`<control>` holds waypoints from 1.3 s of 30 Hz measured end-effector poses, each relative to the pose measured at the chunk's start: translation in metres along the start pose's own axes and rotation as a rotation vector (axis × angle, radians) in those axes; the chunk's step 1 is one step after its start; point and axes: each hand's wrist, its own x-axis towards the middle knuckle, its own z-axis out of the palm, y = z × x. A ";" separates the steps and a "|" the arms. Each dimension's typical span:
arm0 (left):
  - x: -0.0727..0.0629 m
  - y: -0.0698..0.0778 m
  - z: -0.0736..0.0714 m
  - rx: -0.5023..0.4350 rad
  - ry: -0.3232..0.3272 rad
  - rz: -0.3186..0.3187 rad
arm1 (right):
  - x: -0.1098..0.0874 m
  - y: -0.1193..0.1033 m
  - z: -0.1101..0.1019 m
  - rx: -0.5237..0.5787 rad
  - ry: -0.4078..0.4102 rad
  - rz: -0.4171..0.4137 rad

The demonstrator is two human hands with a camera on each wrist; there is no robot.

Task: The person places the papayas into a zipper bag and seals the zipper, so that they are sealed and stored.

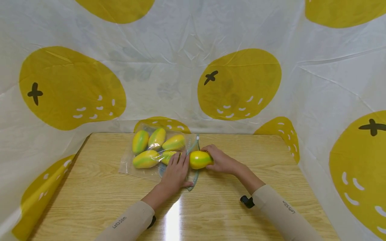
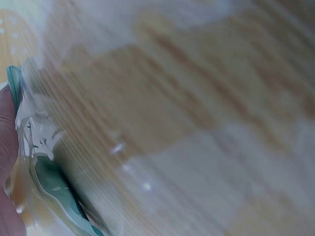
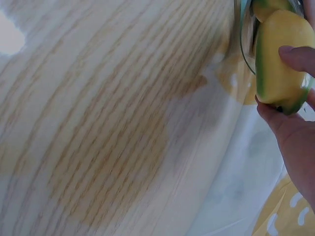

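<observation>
A clear zip bag [image 1: 125, 164] lies on the table with several yellow-green mangoes [image 1: 146, 159] inside. Across the bag near its mouth rests my left hand [image 1: 175, 174], fingers straight, thumb by the green zip edge [image 1: 194, 182]. In the left wrist view, only part of that hand [image 2: 6, 142] shows, against the bag's edge. My right hand [image 1: 221, 160] grips a mango [image 1: 199, 160] by its right end at the bag's mouth. The right wrist view shows the thumb and fingers around this mango [image 3: 280, 56]; another mango [image 3: 269, 7] is just beyond it.
The wood-grain table [image 1: 253, 150] extends around the bag. A white curtain [image 1: 169, 80] printed with large yellow fruit hangs behind and along both sides of the table. A black wrist device [image 1: 247, 201] sits at the right sleeve.
</observation>
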 end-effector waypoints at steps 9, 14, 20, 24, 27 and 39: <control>0.000 0.000 0.001 0.025 0.003 0.005 | 0.003 -0.003 0.001 -0.008 -0.074 -0.025; 0.002 0.000 0.002 0.026 0.003 0.006 | 0.006 -0.002 0.004 -0.010 -0.134 -0.065; 0.003 0.000 0.002 0.008 -0.007 0.007 | 0.008 0.001 0.006 0.091 -0.124 0.046; 0.004 0.000 0.002 0.007 -0.020 0.003 | 0.010 0.004 0.006 0.188 -0.101 0.107; 0.004 -0.001 0.001 0.015 -0.025 0.002 | 0.012 0.005 0.006 0.225 -0.107 0.112; 0.003 -0.001 0.003 0.004 0.001 0.007 | 0.019 0.007 0.009 0.250 -0.050 0.106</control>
